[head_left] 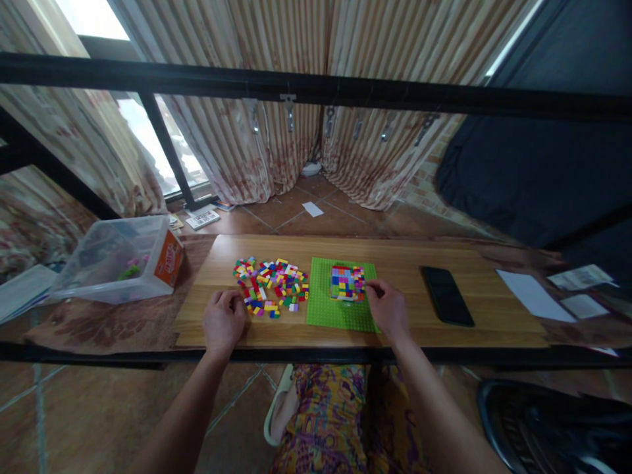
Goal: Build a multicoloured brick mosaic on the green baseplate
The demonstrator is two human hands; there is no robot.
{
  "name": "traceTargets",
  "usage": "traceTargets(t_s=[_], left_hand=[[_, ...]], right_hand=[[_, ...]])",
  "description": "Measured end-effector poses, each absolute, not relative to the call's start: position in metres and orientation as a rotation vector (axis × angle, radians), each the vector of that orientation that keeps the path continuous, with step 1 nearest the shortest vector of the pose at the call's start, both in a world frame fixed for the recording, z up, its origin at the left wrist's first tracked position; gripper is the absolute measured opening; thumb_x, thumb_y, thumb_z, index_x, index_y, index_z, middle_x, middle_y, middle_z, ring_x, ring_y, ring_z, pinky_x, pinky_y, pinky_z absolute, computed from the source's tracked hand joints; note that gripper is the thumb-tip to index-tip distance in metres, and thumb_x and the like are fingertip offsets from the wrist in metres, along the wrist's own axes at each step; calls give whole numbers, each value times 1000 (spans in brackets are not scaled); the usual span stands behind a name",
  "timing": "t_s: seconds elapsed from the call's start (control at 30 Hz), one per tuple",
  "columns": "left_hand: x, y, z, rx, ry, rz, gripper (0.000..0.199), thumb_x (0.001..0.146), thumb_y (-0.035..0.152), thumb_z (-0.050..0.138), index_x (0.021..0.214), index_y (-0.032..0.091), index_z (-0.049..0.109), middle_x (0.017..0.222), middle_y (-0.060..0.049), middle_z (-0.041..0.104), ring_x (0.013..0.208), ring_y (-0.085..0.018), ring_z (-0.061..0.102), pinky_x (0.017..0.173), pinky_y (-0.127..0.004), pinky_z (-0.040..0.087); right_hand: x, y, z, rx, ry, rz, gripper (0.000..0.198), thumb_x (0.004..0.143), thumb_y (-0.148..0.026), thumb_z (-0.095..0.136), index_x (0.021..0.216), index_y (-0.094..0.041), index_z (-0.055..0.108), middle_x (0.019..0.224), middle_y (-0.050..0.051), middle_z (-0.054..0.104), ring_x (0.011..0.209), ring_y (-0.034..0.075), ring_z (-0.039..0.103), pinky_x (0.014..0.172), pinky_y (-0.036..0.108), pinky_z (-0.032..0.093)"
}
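A green studded baseplate (320, 316) lies on the wooden board, bearing a block of many-coloured toy bricks (347, 283). My right hand (389, 309) reaches in from the right, its thumb and forefinger pinched together at the right edge of that block. Whether a small brick is between these fingertips is too small to see. Left of the baseplate spreads a pile of loose toy bricks (271, 283) in many colours. Beside the pile's near left edge rests my left hand (224, 321), fingers curled closed; what they hold, if anything, is hidden.
A black phone (447, 296) lies on the wooden board (503, 309) to the right. At the left stands a clear plastic bin (118, 263) with an orange label. White papers (536, 295) lie at the far right. A black metal rail (316, 89) crosses beyond the table.
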State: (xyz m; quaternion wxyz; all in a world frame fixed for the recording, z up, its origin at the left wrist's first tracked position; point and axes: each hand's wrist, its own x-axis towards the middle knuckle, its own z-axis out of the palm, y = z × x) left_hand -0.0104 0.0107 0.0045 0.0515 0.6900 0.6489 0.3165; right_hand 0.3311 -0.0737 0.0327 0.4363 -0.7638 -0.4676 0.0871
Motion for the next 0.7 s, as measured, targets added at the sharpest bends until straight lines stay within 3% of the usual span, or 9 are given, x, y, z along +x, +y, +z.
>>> traceTargets(t_s=[0.3, 0.53, 0.7], left_hand=[[-10, 10, 6, 2091, 1977, 957, 23, 87, 27, 48, 88, 19, 70, 92, -8, 66, 83, -22, 63, 75, -32, 48], [-10, 10, 6, 2099, 1969, 966, 23, 87, 26, 48, 88, 19, 70, 93, -8, 66, 83, -22, 63, 76, -32, 48], [-10, 10, 5, 2104, 1971, 957, 23, 86, 26, 49, 87, 19, 71, 93, -9, 67, 84, -23, 63, 75, -32, 48]], right_hand=[[327, -73, 28, -1779, -1005, 360, 33, 78, -50, 65, 83, -18, 72, 80, 10, 75, 74, 24, 68, 70, 36, 51], [339, -63, 18, -1596, -702, 713, 44, 52, -52, 84, 78, -18, 71, 72, 5, 73, 67, 18, 65, 62, 31, 51], [348, -61, 20, -1547, -632, 928, 41, 50, -46, 87, 77, -18, 72, 70, 3, 73, 57, 13, 62, 51, 24, 49]])
